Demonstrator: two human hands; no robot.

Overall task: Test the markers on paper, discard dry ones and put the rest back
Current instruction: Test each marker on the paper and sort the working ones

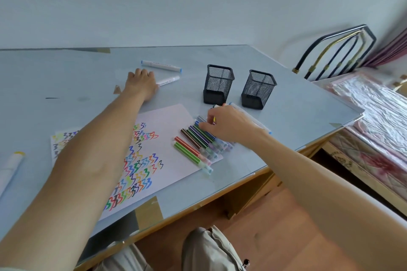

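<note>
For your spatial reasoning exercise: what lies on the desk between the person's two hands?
In the head view, mostly bare desk and the far corner of the scribbled paper separate the left hand from the right hand.

white paper (174,121) with multicoloured zigzags, striped markers (193,145), black mesh holders (218,84).

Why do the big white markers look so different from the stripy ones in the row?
The white marker far back on the table is long, thick and plain white with blue ends; the striped markers are thinner, with bright coloured barrels and clear caps. The white marker lies alone on the bare table; the striped markers lie side by side in a row on the paper. Both kinds lie flat, outside the two mesh holders.
</note>
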